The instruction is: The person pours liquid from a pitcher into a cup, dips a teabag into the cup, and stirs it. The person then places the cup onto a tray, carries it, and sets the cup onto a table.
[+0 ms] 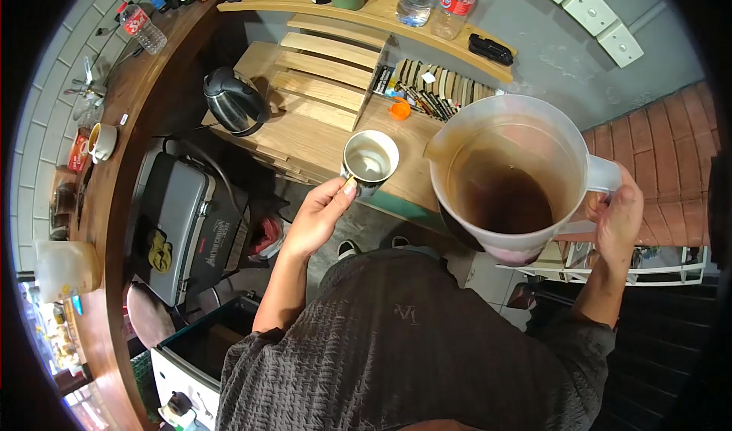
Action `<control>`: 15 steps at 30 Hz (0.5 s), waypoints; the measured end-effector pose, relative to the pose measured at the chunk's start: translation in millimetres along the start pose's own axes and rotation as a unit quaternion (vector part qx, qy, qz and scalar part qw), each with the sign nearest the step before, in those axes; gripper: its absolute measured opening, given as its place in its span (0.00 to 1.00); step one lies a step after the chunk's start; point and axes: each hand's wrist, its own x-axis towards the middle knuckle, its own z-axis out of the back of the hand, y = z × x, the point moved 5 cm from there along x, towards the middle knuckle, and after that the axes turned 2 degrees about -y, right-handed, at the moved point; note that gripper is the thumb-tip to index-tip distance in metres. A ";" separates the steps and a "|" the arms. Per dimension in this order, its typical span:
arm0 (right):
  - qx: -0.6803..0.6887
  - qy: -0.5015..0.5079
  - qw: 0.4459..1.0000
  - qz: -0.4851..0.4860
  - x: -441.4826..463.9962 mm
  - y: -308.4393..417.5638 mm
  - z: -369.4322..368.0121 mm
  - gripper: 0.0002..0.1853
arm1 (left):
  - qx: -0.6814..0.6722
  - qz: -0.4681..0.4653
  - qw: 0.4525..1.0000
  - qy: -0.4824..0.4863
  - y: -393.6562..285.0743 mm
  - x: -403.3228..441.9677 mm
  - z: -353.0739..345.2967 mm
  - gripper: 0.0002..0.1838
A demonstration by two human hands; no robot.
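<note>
My left hand (pixel 324 211) is closed on the handle of a mug (pixel 370 156), which I hold up in front of me. The mug is pale inside, with what may be a little clear liquid at the bottom. On the right, my right hand (pixel 616 216) grips the handle of a large translucent plastic pitcher (pixel 450 164). Dark brown liquid lies in the pitcher, and its spout points left toward the mug. The two vessels are apart, and the pitcher is slightly tilted toward me.
Behind the mug is a wooden desk (pixel 415 145) with a slatted wooden rack (pixel 324 80), a black kettle (pixel 232 101) and an orange cap (pixel 399 109). Bottles stand on the shelf (pixel 366 11) above. A curved wooden counter (pixel 126 172) runs along the left, beside a black case (pixel 171 225).
</note>
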 end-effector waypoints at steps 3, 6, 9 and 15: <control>-0.022 0.040 0.999 0.003 -2.4 20.3 11.5 0.41 | -0.003 -0.014 1.000 0.002 -5.4 -4.5 -20.3 0.15; -0.026 0.033 0.999 -0.003 -3.9 30.7 25.4 0.43 | -0.028 -0.014 0.999 0.011 -6.4 -9.1 -35.5 0.15; -0.052 0.082 0.995 0.008 0.2 46.2 22.4 0.43 | -0.004 -0.020 1.000 -0.001 -9.9 -16.0 -46.4 0.15; -0.082 0.170 0.982 0.020 12.4 61.1 7.8 0.42 | 0.023 -0.026 0.999 -0.015 -15.9 -35.2 -61.9 0.15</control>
